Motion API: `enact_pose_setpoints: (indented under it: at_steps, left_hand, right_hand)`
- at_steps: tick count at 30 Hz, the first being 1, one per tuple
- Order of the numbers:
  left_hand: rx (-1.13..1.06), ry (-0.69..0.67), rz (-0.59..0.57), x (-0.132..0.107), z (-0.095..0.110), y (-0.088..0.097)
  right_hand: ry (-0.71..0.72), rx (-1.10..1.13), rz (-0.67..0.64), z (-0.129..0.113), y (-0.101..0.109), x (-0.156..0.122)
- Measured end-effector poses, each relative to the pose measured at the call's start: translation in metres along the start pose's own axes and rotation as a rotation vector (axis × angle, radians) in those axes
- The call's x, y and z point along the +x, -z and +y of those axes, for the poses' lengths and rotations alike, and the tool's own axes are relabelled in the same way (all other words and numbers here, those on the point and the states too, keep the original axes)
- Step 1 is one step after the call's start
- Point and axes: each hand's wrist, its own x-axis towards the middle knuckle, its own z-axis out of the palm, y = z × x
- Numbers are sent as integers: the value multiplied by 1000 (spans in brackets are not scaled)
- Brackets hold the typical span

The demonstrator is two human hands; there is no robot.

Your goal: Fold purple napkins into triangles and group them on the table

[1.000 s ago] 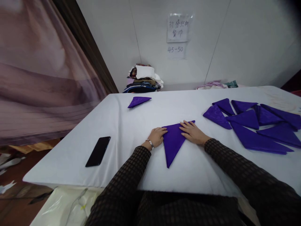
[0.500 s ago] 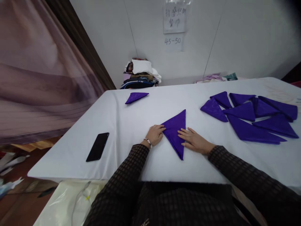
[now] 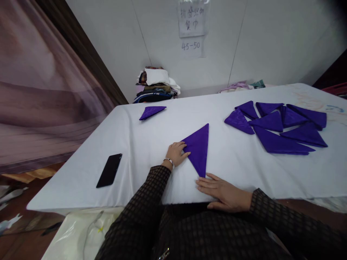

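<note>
Right of the phone (image 3: 109, 170), the purple cloth (image 3: 198, 148) lies flat. Parted fingers of the left hand (image 3: 175, 154) rest on its phone-side corner, apparently steadying it; the right hand (image 3: 224, 194) lays extended fingers at its near tip; neither grips.

Table (image 3: 146, 144): white cloth cover, creased toward left, faint orange and blue marks near far right corner. Phone (image 3: 109, 170), black, lying flat on left. Napkin (image 3: 197, 148), purple, folded to triangle, around middle, toward near edge. Lone napkin (image 3: 151, 112), also purple, near far edge. Loose cluster of folded purple napkins (image 3: 268, 122) on right, some overlapping.
</note>
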Motion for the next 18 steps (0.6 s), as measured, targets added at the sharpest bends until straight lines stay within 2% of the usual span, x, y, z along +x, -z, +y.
enact_pose_setpoints:
  at_steps: [3, 6, 9, 14, 18]
  left_hand:
    - [-8, -4, 3, 0, -1, -1]
    - [-1, 2, 3, -1, -1, -2]
    - [0, 0, 5, -1, -1, -1]
    - [-24, -3, 4, -2, -3, 2]
    - [-45, -14, -49, 0, -8, 5]
  right_hand:
    - [-49, 15, 113, 8, 14, -1]
    - [-138, -73, 227, 28, 26, 2]
    - [-176, -178, 207, 42, 27, 9]
    - [-76, -230, 135, 41, 11, 15]
    - [-45, -226, 154, 47, 13, 15]
